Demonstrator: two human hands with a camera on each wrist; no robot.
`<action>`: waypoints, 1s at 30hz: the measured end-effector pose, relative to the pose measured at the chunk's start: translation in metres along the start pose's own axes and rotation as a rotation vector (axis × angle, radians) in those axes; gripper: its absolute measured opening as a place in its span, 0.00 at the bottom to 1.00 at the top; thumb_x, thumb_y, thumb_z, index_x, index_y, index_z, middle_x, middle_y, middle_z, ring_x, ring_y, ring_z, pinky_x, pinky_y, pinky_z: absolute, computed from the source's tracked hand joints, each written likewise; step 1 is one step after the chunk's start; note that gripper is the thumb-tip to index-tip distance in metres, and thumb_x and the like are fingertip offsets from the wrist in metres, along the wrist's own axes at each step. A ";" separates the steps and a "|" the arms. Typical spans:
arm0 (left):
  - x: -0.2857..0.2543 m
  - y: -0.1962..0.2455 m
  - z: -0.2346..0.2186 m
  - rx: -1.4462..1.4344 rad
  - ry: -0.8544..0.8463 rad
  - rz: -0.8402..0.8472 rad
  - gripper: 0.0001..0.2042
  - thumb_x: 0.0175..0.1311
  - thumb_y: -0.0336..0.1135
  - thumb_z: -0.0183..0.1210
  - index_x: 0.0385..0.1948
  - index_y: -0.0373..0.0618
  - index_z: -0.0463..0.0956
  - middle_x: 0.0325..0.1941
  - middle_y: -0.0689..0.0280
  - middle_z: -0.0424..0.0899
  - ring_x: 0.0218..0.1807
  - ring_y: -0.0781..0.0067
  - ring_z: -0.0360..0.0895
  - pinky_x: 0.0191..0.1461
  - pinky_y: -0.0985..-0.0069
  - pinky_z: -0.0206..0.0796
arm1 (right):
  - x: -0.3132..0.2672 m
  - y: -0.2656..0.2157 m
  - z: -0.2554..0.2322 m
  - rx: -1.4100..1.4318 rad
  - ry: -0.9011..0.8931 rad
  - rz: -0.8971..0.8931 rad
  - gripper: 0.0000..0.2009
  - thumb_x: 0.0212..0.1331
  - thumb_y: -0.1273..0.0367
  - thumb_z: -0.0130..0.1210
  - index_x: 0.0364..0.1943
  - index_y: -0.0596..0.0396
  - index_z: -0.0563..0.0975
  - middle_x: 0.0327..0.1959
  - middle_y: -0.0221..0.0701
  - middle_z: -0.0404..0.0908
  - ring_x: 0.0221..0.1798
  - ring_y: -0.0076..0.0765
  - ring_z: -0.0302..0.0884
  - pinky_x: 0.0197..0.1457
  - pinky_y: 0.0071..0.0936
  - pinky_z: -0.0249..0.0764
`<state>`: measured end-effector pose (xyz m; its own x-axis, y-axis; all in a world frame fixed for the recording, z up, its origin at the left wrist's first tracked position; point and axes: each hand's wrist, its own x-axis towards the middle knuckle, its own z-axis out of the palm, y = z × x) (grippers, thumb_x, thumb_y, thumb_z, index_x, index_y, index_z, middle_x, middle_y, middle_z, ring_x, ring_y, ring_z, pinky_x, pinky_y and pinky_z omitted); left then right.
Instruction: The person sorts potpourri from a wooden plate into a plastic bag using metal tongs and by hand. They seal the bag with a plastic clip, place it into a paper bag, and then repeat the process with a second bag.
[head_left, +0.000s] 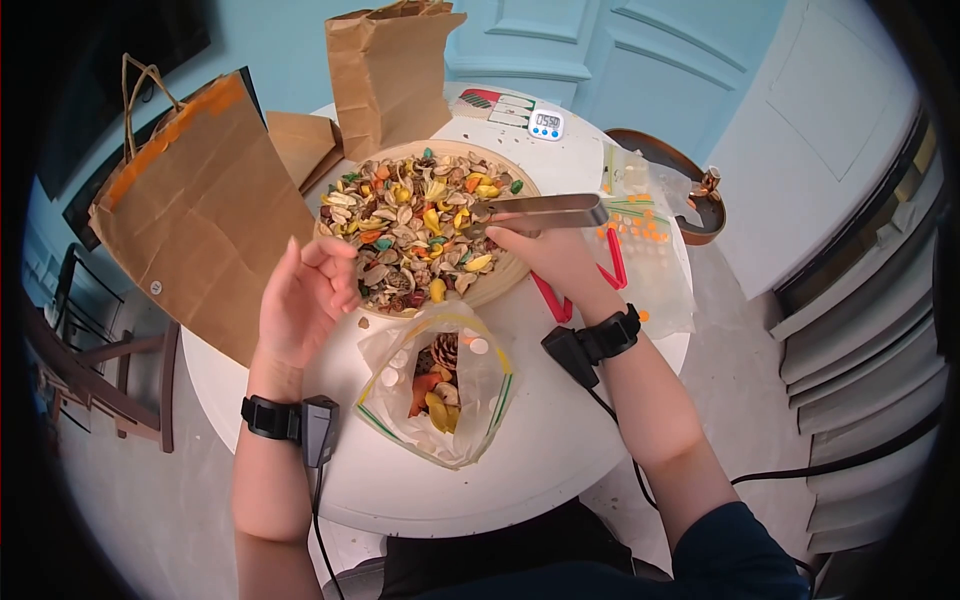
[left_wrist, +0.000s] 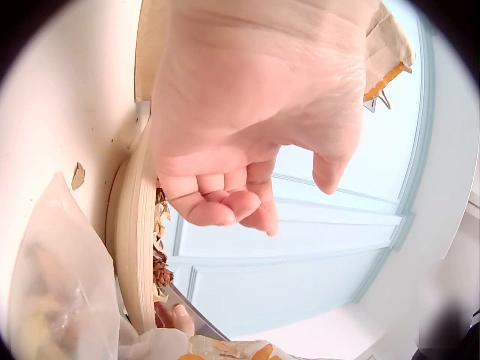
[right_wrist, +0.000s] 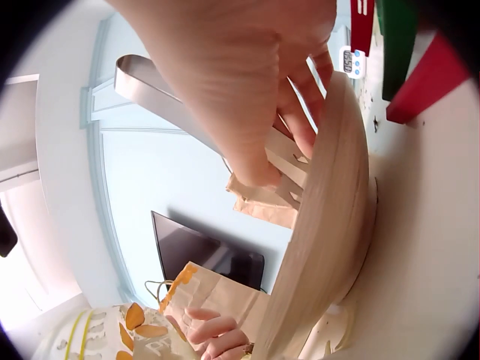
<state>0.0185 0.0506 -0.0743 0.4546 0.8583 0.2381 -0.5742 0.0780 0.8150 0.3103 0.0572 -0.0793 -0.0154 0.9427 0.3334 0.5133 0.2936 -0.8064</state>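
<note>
My right hand (head_left: 560, 258) grips a pair of metal tongs (head_left: 575, 206), whose tips reach in over the right side of a round wooden tray (head_left: 510, 282). A heap of mixed potpourri (head_left: 405, 215) fills the tray: pale dried petals with yellow, orange and green pieces. Beside the tray's front left edge my left hand (head_left: 303, 305) is raised, its fingers loosely bent and holding nothing; the left wrist view shows its bare palm (left_wrist: 255, 97). An unsealed clear zip bag (head_left: 487, 400) stands nearer me, with a pinecone (head_left: 444, 350) and coloured dried pieces inside.
Brown paper bags stand left (head_left: 190, 220) and behind the tray (head_left: 385, 80). A digital timer (head_left: 546, 124) lies at the back. Right of the tray are a red-handled item (head_left: 617, 258) and flat printed plastic bags (head_left: 660, 290). A loose flake (left_wrist: 79, 175) lies on the white table (head_left: 330, 480).
</note>
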 end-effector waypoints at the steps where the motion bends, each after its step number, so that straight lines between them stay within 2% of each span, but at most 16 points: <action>1: 0.000 0.000 0.001 -0.013 0.072 0.015 0.23 0.71 0.53 0.37 0.37 0.40 0.70 0.23 0.71 0.65 0.21 0.81 0.58 0.29 0.81 0.56 | 0.001 0.007 0.004 -0.025 0.016 0.007 0.17 0.52 0.61 0.62 0.40 0.60 0.80 0.42 0.32 0.83 0.45 0.29 0.78 0.51 0.25 0.71; 9: 0.003 0.000 0.000 -0.060 0.095 0.024 0.22 0.70 0.53 0.38 0.36 0.41 0.70 0.21 0.71 0.65 0.21 0.81 0.58 0.28 0.82 0.55 | 0.001 0.012 0.008 -0.083 0.038 -0.020 0.16 0.53 0.62 0.60 0.41 0.59 0.81 0.44 0.31 0.82 0.46 0.26 0.78 0.52 0.22 0.71; 11: 0.003 -0.001 0.000 -0.061 0.095 0.022 0.22 0.70 0.53 0.38 0.35 0.41 0.70 0.21 0.71 0.65 0.21 0.81 0.58 0.28 0.82 0.55 | 0.002 0.013 0.009 -0.138 0.018 -0.014 0.17 0.50 0.59 0.61 0.41 0.52 0.81 0.41 0.29 0.82 0.47 0.32 0.76 0.53 0.27 0.70; 14: 0.003 -0.001 -0.001 -0.059 0.089 0.023 0.22 0.70 0.53 0.38 0.35 0.41 0.70 0.21 0.71 0.65 0.21 0.81 0.58 0.28 0.82 0.55 | 0.008 0.022 0.012 0.028 0.010 -0.097 0.17 0.49 0.60 0.61 0.43 0.51 0.80 0.42 0.26 0.82 0.49 0.33 0.74 0.53 0.29 0.69; 18: 0.003 -0.001 -0.001 -0.059 0.091 0.021 0.22 0.70 0.53 0.39 0.35 0.41 0.70 0.22 0.71 0.65 0.21 0.81 0.58 0.29 0.82 0.55 | 0.007 0.021 0.012 -0.084 0.040 -0.146 0.18 0.48 0.61 0.62 0.44 0.51 0.80 0.41 0.27 0.82 0.49 0.36 0.73 0.52 0.33 0.69; 20: 0.003 -0.001 -0.001 -0.062 0.087 0.020 0.22 0.70 0.53 0.39 0.36 0.41 0.70 0.22 0.71 0.65 0.21 0.81 0.58 0.29 0.82 0.55 | 0.006 0.020 0.014 -0.028 0.070 -0.218 0.15 0.48 0.61 0.62 0.40 0.52 0.81 0.37 0.30 0.82 0.43 0.38 0.76 0.49 0.33 0.71; 21: 0.003 -0.001 -0.002 -0.067 0.085 0.017 0.21 0.70 0.53 0.39 0.36 0.41 0.70 0.22 0.71 0.65 0.21 0.81 0.58 0.29 0.82 0.55 | 0.004 0.017 0.013 -0.028 0.069 -0.218 0.15 0.48 0.61 0.62 0.40 0.52 0.81 0.37 0.30 0.82 0.43 0.38 0.76 0.49 0.33 0.71; 24: 0.003 -0.001 -0.002 -0.072 0.081 0.012 0.21 0.70 0.53 0.39 0.36 0.41 0.70 0.22 0.71 0.65 0.21 0.81 0.58 0.29 0.82 0.55 | 0.001 0.006 0.008 -0.152 0.043 -0.139 0.12 0.49 0.62 0.61 0.34 0.53 0.82 0.33 0.32 0.83 0.37 0.40 0.78 0.43 0.32 0.72; 26: 0.003 -0.001 -0.002 -0.074 0.079 0.011 0.21 0.70 0.53 0.39 0.36 0.42 0.70 0.22 0.71 0.65 0.21 0.81 0.58 0.29 0.82 0.55 | 0.005 0.004 0.006 -0.025 0.129 -0.321 0.12 0.49 0.61 0.61 0.31 0.55 0.82 0.32 0.34 0.83 0.34 0.37 0.79 0.39 0.29 0.73; 27: 0.003 -0.001 -0.002 -0.071 0.081 0.009 0.21 0.70 0.53 0.39 0.36 0.42 0.70 0.22 0.71 0.65 0.21 0.81 0.58 0.29 0.82 0.55 | 0.005 0.002 0.005 -0.026 0.127 -0.322 0.12 0.49 0.61 0.61 0.31 0.55 0.82 0.32 0.34 0.83 0.34 0.37 0.79 0.39 0.29 0.73; 29: 0.003 -0.001 -0.002 -0.069 0.082 0.006 0.21 0.70 0.53 0.39 0.36 0.42 0.70 0.22 0.71 0.65 0.21 0.81 0.58 0.29 0.82 0.56 | 0.004 -0.002 0.002 0.008 0.121 -0.147 0.13 0.50 0.61 0.60 0.32 0.57 0.82 0.31 0.36 0.83 0.33 0.36 0.79 0.39 0.28 0.73; 30: 0.003 -0.001 -0.003 -0.068 0.077 0.007 0.21 0.70 0.53 0.39 0.36 0.42 0.70 0.22 0.71 0.65 0.21 0.81 0.58 0.29 0.81 0.56 | 0.004 -0.001 0.002 0.008 0.121 -0.146 0.13 0.50 0.61 0.60 0.32 0.57 0.82 0.31 0.36 0.83 0.33 0.36 0.79 0.39 0.28 0.73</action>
<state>0.0190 0.0545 -0.0759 0.3986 0.8950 0.2003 -0.6233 0.1041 0.7750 0.3080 0.0612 -0.0783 0.0140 0.8640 0.5033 0.5067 0.4278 -0.7485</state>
